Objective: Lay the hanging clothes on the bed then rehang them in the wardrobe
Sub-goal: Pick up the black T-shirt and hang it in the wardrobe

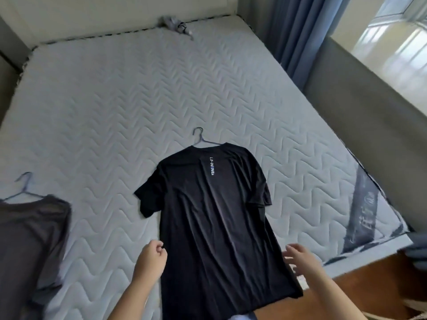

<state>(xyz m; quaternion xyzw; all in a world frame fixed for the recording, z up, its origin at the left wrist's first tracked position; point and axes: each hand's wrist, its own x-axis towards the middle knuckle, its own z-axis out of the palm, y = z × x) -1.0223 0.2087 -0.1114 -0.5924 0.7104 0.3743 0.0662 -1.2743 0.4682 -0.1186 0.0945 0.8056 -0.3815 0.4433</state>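
Black T-shirt (208,215) flat on bed (104,100) between hands; left hand (151,257) pinches its edge, right hand (298,257) spread just beside it, so I'd tug both sides evenly to smooth.

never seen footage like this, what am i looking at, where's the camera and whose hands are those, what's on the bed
No machine here: a person works with bare hands. The one picture comes from a wide-angle camera worn on their head, looking forward and down, so the arms enter from the bottom. The surface is a quilted mattress. In the middle lies a black T-shirt on a wire hanger. The left hand has its fingers curled at the shirt's left edge and seems to pinch the cloth. The right hand, fingers spread and slightly blurred, is at the right edge and holds nothing. At the left lies a grey shirt on a second hanger; a crumpled grey cloth sits at the far edge.
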